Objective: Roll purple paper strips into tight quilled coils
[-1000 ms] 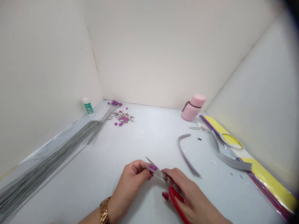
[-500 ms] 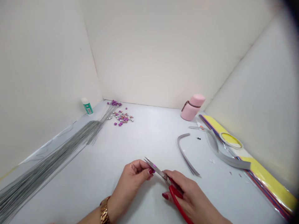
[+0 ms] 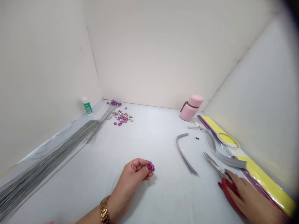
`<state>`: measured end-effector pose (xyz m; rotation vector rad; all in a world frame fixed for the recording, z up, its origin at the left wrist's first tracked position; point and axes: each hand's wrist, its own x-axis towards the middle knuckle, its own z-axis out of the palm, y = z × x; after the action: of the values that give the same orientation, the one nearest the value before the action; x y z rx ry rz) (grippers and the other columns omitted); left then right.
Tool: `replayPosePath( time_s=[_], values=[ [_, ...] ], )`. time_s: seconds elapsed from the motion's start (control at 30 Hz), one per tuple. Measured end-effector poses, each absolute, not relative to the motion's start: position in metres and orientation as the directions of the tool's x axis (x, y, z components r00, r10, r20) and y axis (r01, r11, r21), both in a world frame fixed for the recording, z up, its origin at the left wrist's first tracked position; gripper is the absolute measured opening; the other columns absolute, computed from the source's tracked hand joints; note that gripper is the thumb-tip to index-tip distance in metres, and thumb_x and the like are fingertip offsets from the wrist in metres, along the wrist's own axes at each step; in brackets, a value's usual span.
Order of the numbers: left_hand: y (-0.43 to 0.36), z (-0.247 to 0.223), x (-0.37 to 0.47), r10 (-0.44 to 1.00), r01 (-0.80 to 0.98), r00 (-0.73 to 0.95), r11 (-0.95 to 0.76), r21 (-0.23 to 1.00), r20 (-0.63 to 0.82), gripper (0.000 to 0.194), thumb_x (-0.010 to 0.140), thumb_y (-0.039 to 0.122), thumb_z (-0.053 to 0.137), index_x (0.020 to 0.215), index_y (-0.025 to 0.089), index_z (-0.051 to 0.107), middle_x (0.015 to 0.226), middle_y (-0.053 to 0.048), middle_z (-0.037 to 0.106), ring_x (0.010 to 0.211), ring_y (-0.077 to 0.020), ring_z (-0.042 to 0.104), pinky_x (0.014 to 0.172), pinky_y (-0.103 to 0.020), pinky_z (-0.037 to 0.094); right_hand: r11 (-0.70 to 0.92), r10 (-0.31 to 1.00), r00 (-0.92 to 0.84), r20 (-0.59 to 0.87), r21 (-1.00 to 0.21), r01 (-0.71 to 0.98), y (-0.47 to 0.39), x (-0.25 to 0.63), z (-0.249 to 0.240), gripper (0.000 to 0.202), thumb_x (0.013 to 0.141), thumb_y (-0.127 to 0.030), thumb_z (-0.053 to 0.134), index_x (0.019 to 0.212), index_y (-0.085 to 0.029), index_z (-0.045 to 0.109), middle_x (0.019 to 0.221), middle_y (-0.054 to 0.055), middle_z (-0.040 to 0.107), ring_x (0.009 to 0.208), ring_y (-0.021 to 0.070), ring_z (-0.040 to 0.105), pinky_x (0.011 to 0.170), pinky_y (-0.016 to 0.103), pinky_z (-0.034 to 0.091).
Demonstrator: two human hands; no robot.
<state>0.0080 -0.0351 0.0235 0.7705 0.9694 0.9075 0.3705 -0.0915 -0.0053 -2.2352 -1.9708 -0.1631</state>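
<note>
From my feed I can read no words, brand or number. The one printed label I can pick out is the green label (image 3: pixel 87 107) on the white-capped glue stick (image 3: pixel 84 100), left of centre in the frame. It carries a pale round mark (image 3: pixel 87 105) and, below that, a white barcode patch (image 3: pixel 89 109); its print is too small for me to make out.

Purple piece (image 3: pixel 152 167); red-handled scissors (image 3: pixel 225 181); pink bottle (image 3: pixel 189 109); gold watch (image 3: pixel 105 210)
</note>
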Motion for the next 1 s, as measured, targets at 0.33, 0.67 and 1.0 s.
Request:
replayPosePath(
  time_s=[0.33,0.67,1.0],
  values=[
    [-0.037,0.024,0.009,0.888,-0.262,0.309,0.424,0.867,-0.341,0.015,0.069,0.026,0.063,0.076,0.013,0.062,0.072,-0.003,0.062,0.066,-0.0109,0.053,0.066,-0.022,0.041,0.174,0.975,-0.219,-0.019,-0.546,0.820,-0.062,0.223,0.056,0.021,0.085,-0.030,0.037,0.086,-0.021,0.057,0.084,0.005,0.064,0.077,0.0187,0.059,0.069,0.030,0.047],
    [-0.038,0.025,0.010,0.876,-0.295,0.390,0.410,0.863,-0.283,0.013,0.075,0.024,0.057,0.075,0.012,0.062,0.060,-0.001,0.058,0.060,-0.0118,0.053,0.062,-0.023,0.040,-0.119,0.922,-0.336,-0.191,-0.968,0.223,-0.051,0.158,0.043,0.030,0.090,-0.034,0.033,0.072,-0.016,0.050,0.058,-0.003,0.046,0.056,0.0101,0.044,0.057,0.022,0.037],
    [-0.043,0.033,0.005,0.913,0.181,0.385,-0.215,0.960,0.132,0.018,0.081,0.019,0.050,0.091,0.021,0.064,0.078,-0.005,0.064,0.074,-0.0156,0.059,0.069,-0.024,0.044,-0.201,0.897,-0.376,-0.233,-0.972,0.124,-0.054,0.161,0.040,0.030,0.090,-0.036,0.030,0.067,-0.018,0.039,0.055,-0.005,0.040,0.052,0.0095,0.040,0.054,0.021,0.035]
  ],
)
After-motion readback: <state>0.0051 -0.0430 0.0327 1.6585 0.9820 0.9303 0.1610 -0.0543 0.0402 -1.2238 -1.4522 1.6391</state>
